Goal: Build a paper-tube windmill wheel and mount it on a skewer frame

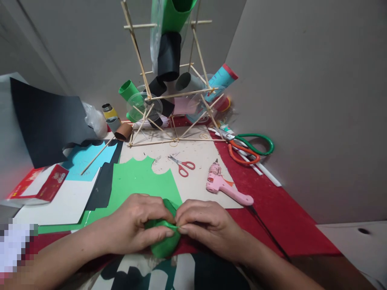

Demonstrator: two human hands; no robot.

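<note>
A curled piece of green paper (165,243) is held close to my body, over the front edge of the table. My left hand (142,221) pinches it from the left, its thumb along the paper's upper fold. From the other side, my right hand (205,223) pinches the same edge with thumb and fingertips, meeting the left fingertips. Just beyond my hands lies a flat green sheet (142,181) with scalloped cuts along its far edge. Right of that sheet, a pink glue gun (225,187) rests on the pale board, near small red-handled scissors (183,165).
A wooden stick frame (157,142) holding clear discs and paper tubes rises at the back. Large scissors (250,149) with green and orange handles lie right. Blue paper (87,163), a red box (42,185) and a black sheet (54,121) occupy the left. The glue gun's cord (269,229) runs rightward.
</note>
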